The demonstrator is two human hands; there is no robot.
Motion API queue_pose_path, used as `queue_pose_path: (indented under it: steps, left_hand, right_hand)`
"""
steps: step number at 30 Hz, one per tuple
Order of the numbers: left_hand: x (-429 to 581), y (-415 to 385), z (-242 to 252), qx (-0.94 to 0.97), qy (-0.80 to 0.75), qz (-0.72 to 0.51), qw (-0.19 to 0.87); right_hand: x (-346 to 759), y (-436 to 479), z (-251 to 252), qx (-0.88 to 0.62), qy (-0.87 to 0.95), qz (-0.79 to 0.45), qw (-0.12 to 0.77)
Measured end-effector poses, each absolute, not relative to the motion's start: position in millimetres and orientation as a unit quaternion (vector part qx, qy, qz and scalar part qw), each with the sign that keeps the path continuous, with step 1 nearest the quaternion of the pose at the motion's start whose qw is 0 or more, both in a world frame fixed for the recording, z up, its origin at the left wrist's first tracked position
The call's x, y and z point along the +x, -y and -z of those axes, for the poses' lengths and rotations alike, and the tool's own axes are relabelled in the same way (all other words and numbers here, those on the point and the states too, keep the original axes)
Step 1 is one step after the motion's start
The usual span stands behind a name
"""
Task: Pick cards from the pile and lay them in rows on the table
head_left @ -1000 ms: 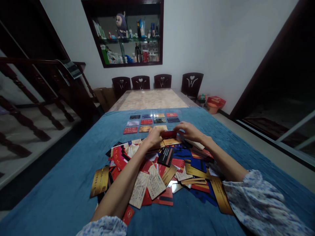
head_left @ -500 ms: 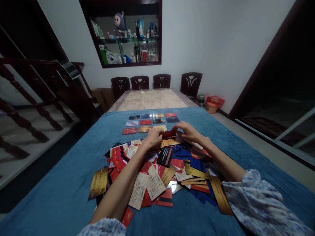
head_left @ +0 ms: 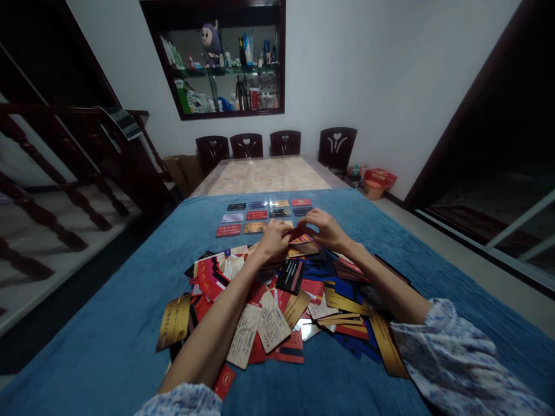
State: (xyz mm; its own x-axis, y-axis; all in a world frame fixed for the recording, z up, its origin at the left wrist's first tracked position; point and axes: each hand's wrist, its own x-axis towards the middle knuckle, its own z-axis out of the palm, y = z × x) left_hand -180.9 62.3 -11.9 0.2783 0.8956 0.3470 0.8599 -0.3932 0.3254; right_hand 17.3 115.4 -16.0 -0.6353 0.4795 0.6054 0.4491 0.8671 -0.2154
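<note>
Above the far edge of the card pile, my left hand (head_left: 275, 238) pinches a dark red card (head_left: 297, 233) between thumb and fingers. My right hand (head_left: 324, 227) has its fingers curled at the right end of that same card, which is tilted and partly hidden by both hands. Below them spreads a loose heap of plastic cards, among them a black card (head_left: 289, 275), a gold card (head_left: 173, 322) at the left and a cream card (head_left: 273, 323). Beyond my hands lie rows of cards, with a red card (head_left: 228, 230) at the near left.
A blue cloth (head_left: 143, 289) covers the near part of the table (head_left: 269, 174). Several dark chairs, one a chair (head_left: 337, 149) at the right, stand beyond it. A wooden railing (head_left: 56, 167) runs along the left, and an orange bucket (head_left: 373, 189) sits on the floor.
Both hands have shifted slightly, and the red card between them has tilted. My right hand has risen a little and moved left. A dark card edge now shows beyond my right forearm.
</note>
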Motion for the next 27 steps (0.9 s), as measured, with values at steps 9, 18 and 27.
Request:
queue_pose_path:
  steps: [9, 18, 27]
  left_hand:
    - [-186, -63, 10, 0.761, -0.572, -0.301, 0.055]
    - [-187, -69, 21, 0.732, -0.571, -0.362, 0.084]
    - [-187, -70, 24, 0.737, -0.57, -0.347, 0.103]
  right_hand:
    - [27, -123, 29, -0.297, 0.901, -0.066, 0.309]
    - [20, -129, 44, -0.287, 0.902, -0.122, 0.299]
    - [19, -130, 47, -0.309, 0.891, -0.101, 0.318]
